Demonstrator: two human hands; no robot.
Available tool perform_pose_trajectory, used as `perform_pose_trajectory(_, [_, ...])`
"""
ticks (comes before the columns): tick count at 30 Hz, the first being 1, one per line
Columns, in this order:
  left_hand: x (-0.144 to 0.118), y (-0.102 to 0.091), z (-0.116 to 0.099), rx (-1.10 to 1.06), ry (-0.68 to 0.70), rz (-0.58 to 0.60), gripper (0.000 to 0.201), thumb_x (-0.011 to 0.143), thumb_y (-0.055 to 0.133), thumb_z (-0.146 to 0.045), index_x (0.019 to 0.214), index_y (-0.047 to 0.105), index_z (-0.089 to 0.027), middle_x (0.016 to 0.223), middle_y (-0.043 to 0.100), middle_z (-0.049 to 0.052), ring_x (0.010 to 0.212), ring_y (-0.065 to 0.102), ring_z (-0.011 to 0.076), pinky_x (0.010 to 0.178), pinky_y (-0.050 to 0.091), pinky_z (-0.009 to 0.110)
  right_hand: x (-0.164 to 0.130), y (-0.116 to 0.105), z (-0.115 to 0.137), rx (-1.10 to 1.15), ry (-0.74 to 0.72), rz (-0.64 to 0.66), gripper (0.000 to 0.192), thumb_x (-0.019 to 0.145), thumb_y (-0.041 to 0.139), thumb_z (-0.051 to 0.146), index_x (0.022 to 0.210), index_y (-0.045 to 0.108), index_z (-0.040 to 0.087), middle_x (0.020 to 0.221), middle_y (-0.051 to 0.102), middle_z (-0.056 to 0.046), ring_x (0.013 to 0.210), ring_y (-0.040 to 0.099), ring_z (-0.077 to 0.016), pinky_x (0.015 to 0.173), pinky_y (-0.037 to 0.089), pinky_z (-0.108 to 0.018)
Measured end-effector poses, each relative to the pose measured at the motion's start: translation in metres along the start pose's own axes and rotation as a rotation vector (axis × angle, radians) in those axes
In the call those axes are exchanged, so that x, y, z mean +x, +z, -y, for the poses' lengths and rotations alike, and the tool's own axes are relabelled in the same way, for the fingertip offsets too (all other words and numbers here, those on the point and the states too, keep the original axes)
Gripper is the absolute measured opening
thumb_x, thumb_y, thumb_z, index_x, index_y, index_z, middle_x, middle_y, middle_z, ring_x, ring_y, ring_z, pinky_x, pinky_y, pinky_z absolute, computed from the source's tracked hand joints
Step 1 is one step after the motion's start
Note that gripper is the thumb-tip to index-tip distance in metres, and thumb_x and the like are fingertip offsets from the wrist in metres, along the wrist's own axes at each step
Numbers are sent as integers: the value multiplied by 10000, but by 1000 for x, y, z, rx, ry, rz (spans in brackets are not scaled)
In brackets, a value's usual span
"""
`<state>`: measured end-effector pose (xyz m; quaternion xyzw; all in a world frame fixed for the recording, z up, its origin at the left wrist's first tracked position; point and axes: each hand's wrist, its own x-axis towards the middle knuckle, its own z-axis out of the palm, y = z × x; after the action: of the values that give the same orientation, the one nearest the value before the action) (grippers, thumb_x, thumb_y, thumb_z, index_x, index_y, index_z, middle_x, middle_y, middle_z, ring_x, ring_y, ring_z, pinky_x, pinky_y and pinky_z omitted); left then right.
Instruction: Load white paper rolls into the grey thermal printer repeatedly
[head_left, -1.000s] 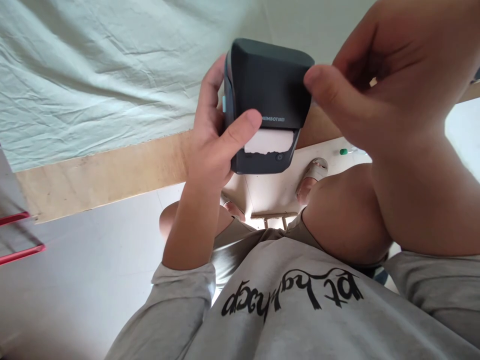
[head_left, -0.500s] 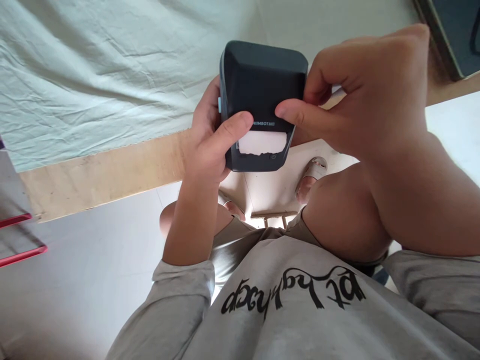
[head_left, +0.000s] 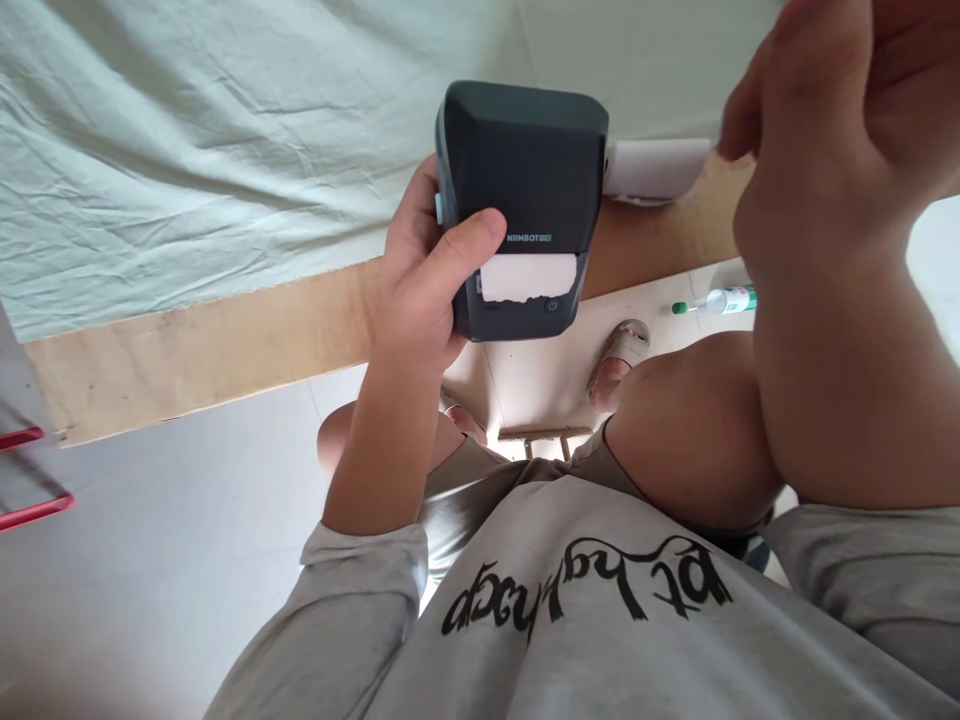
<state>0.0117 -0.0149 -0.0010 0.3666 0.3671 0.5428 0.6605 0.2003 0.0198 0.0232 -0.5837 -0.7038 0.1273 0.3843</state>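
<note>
A pale green cloth (head_left: 187, 150) covers most of the tabletop (head_left: 210, 350); a bare wooden strip of the tabletop remains exposed along the near edge; a light floor (head_left: 150, 560) lies below the edge.

Left hand (head_left: 416, 290): raised above the tabletop edge; fingers closed round the left side and back of the label printer (head_left: 525, 180); thumb laid across the printer front, its tip touching the left end of the paper strip (head_left: 527, 277).

Label printer: dark, box-shaped, held in the air in front of the cloth; front face turned toward the camera; white paper strip with a ragged lower edge protruding from the front slot; small round button just right of and below the strip.

Right hand (head_left: 832, 130): raised at the upper right, apart from the printer; fingers curled, tips touching the right end of a white label piece (head_left: 656, 168); whether they pinch it cannot be determined; the piece extends from behind the printer's right side.

Below the printer: bare knees, one sandalled foot (head_left: 619, 360), and a green-capped tube (head_left: 716, 300) lying on the floor; a grey printed shirt (head_left: 585, 620) fills the lower foreground.
</note>
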Motion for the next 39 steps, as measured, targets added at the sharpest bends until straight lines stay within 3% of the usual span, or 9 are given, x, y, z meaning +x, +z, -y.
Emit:
perform_pose_trajectory(2, [1,-3,2,16,17,21,257,708,536,-333,943,480,-246,881,545,21,779,584,147,637,473,266,3,-1,-6,-69,-37,17,351,774,348,409,829,525,111,744,435,-19,667,382,57,610,246,-150])
perform_pose_trajectory(6, [3,-7,4,41,39,39,275,696,545,-358,946,489,-259,869,538,19,748,584,138,606,456,261,4,-6,-8,-200,-72,346,366,636,518,304,989,520,210,1009,441,-14,866,421,-8,709,341,-164])
perform_pose_trajectory(12, [3,-9,3,70,7,34,330,667,562,-394,958,479,-263,917,541,44,794,578,189,673,460,320,-1,-10,-7,-365,-85,533,366,632,502,296,998,508,297,880,491,18,760,395,-2,686,299,-203])
perform_pose_trajectory(17, [3,-7,3,34,12,39,283,675,562,-353,935,488,-272,887,536,24,764,576,164,645,475,307,-4,-16,-9,-334,-72,526,290,596,551,258,884,520,247,699,493,34,605,324,35,579,257,-173])
perform_pose_trajectory(20, [3,-4,3,-10,24,21,247,703,544,-318,934,488,-248,868,534,16,734,568,126,616,472,260,-3,-18,-10,-234,-48,508,378,583,573,236,951,489,230,796,518,48,663,394,58,570,287,-122])
perform_pose_trajectory(23, [2,-2,3,-30,45,20,249,717,537,-312,944,487,-223,853,540,14,717,568,108,591,464,232,4,-13,-17,27,-29,342,535,590,533,150,1110,408,183,909,471,11,714,399,63,547,271,-82])
perform_pose_trajectory(27, [2,-2,3,-8,40,23,251,729,519,-330,954,483,-224,852,547,19,745,576,128,594,463,240,16,1,-30,246,-5,98,469,644,439,111,1111,408,82,893,430,-29,659,305,75,498,234,-69])
perform_pose_trajectory(34, [3,-5,4,5,33,39,256,724,522,-307,962,482,-222,865,541,21,765,581,138,593,466,246,11,5,-25,165,-14,380,440,664,492,167,1101,441,202,963,457,-11,661,364,79,528,295,-45])
perform_pose_trajectory(39, [3,-5,6,9,48,24,281,706,538,-354,956,489,-236,861,543,24,729,559,121,607,463,251,11,8,-19,194,-39,252,397,684,446,158,1082,440,169,1057,420,-22,870,397,27,689,403,-68])
